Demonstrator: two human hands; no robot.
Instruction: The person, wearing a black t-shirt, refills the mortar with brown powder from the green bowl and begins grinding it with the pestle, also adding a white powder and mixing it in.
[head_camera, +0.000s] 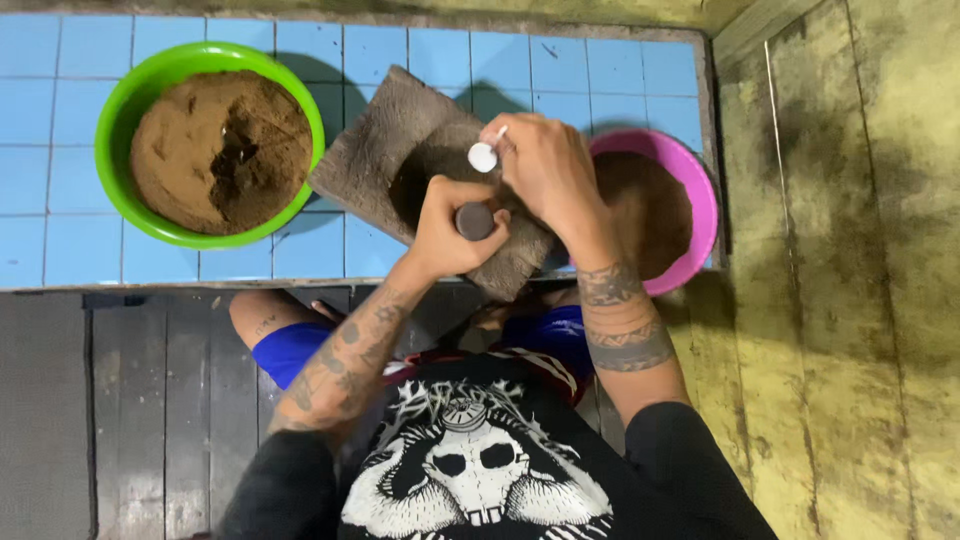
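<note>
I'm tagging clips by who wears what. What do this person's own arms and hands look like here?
Both hands are bare, with no gloves, rings or watch visible. The left hand leads to a forearm covered in dark tattoo work. The right hand has dark patterned tattoo bands around the forearm near the wrist. Short black sleeves of a black T-shirt with a white skull print cover the upper arms.
</note>
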